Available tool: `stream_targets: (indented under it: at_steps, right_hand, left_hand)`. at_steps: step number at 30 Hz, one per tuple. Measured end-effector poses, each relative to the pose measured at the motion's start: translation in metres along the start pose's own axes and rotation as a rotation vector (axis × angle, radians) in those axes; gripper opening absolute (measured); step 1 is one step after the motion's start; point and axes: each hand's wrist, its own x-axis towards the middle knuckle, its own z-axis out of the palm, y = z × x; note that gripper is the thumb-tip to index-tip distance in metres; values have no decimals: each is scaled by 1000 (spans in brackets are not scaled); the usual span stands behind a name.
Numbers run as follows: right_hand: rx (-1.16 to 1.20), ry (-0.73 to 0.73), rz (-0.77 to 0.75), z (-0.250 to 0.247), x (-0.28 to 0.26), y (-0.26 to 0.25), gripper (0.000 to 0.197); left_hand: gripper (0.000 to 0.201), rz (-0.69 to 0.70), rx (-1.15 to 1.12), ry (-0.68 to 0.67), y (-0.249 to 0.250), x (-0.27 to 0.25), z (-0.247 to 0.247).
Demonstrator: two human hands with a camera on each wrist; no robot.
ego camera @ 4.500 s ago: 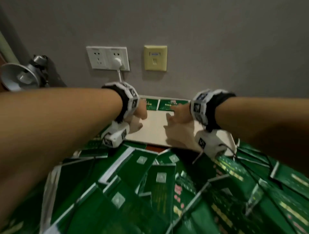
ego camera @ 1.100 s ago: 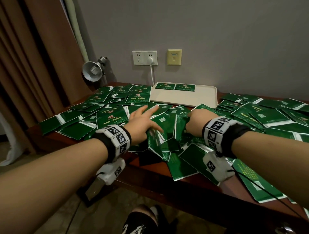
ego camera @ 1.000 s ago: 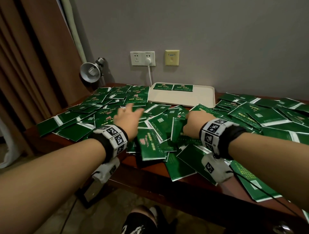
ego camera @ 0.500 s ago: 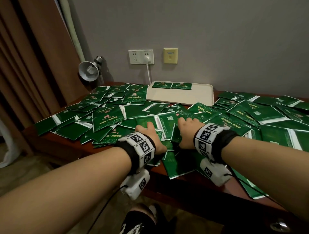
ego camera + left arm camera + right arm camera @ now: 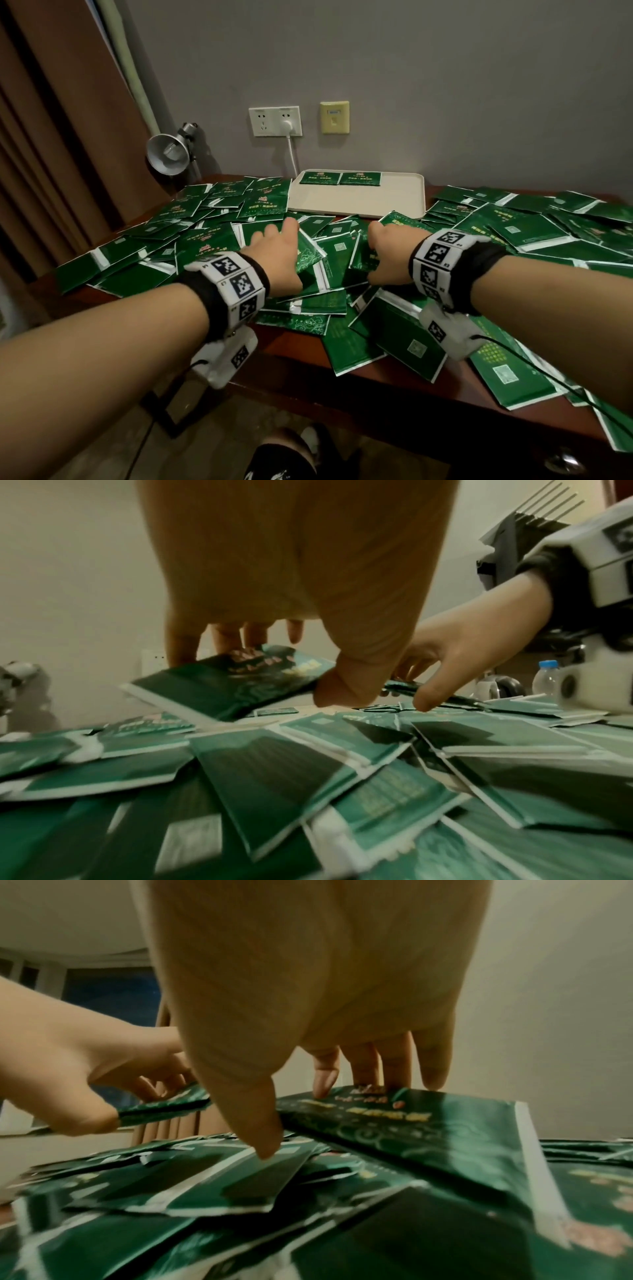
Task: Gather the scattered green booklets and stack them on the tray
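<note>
Each hand was seen to hold one green booklet, lifted by an edge out of the scattered heap on the table (image 5: pixel 394 397). The left hand (image 5: pixel 274 263) was closed on the left booklet (image 5: pixel 232 683) — thumb at its near edge, fingers (image 5: pixel 240 639) reaching over the far edge, so that the cover was tilted clear of the pile. The right hand (image 5: pixel 387 257) was likewise closed on the right booklet (image 5: pixel 428 1131), fingertips (image 5: pixel 377 1066) laid across its far printed edge and the thumb at the near corner; whether that thumb was pressed on this booklet or on one beneath could not be told.

The tray (image 5: pixel 356 205) lay straight ahead of both hands, at the back of the table against the wall, with two booklets (image 5: pixel 339 178) already set side by side along its far rim. It sat roughly midway between the hands — perhaps slightly nearer the right one. The tray's long axis ran left to right, and the laid booklets were aligned with it, so a forward carry with each booklet's long edge kept parallel was judged to be called for.
</note>
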Motion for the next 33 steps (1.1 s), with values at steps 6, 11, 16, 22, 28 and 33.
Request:
stream_targets:
  at_steps: [6,11,16,22,28,33]
  right_hand:
    - [20,84,95,-19,23,38,53]
    - [17,99,201,-39,70,90,51]
    - [64,135,320,-62,148,151,53]
    - [17,116,306,-56,236,196,46]
    - [-10,72,229,-28,305,216,44]
    - [-14,13,182,-7,334,206,56]
  left_hand:
    - [79,307,74,-14,28,50,-21]
    - [82,454,139,-64,62,123,-30]
    - [85,597,226,-76,106,213,-23]
    - [79,696,273,-119,157,304,2]
    - [73,633,168,-199,174,358,33]
    - [74,579,159,-304,149,370,39]
